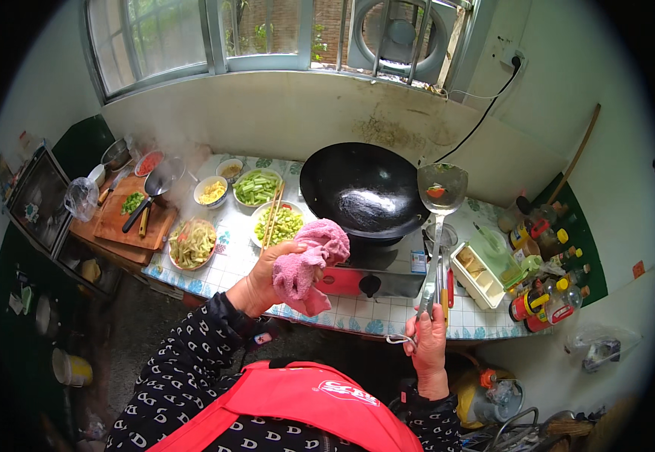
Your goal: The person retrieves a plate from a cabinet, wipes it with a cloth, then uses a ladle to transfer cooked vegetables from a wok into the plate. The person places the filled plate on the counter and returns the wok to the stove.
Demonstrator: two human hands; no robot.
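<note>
My left hand [265,280] is closed on a bunched pink cloth [310,263], held in front of the stove's near edge. My right hand [430,339] grips a metal wok spatula [442,189] by its handle, blade pointing away, with a red food scrap on the blade. A black wok [364,192] sits on the gas stove [389,263]; its inside shines and shows no food. Left of it, a bowl of chopped green pieces [282,225] has wooden chopsticks [272,217] across it. A bowl of cut green stalks [256,187] stands behind that.
At left, a wooden cutting board [135,217] holds chopped greens, a knife and a ladle. A plate of shredded vegetables [191,244] and a bowl of yellow food [211,192] stand nearby. A cream seasoning box [477,275] and several bottles [553,243] stand right of the stove.
</note>
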